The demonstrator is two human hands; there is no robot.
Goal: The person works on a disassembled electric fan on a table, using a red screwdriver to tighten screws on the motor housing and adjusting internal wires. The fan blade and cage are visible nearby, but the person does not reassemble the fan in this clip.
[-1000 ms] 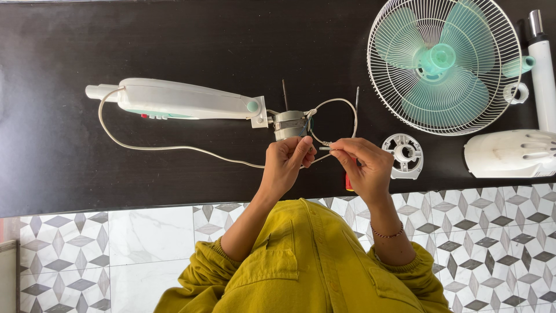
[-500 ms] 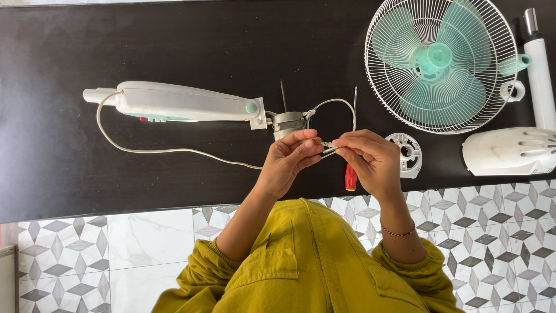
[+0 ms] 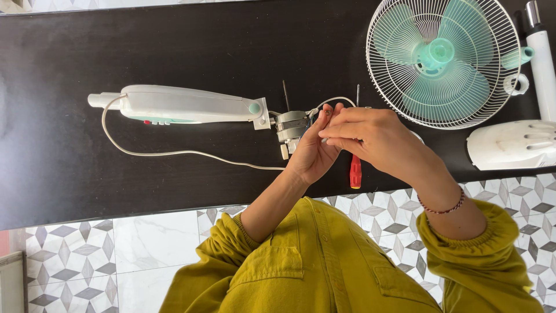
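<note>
1. wires [image 3: 324, 103] from the small fan motor [image 3: 291, 126] are what both hands are busy with; the thin white lead loops up off the motor and runs in between the fingertips, just above the black table [image 3: 174, 46].
2. left hand [image 3: 314, 152] sits palm-up right beside the motor, fingers curled narrow and pinching the wire ends; the right hand [image 3: 370, 136] lies over it, fingers bunched close on the same spot. exactly what the tips grip is too small to tell.
3. to my eye the job wants both hands braced low, wrists near the table, so the fine ends don't wander.
4. i'd keep slack in the lead, since the motor is joined to the white fan neck [image 3: 185, 104] and a tug could drag it.
5. red-handled screwdriver [image 3: 355, 169] lies under the right hand, close enough to roll if bumped.
6. fan guard with green blades [image 3: 443, 61] and the white cover [image 3: 509, 145] sit well apart to the right, out of the way.
</note>
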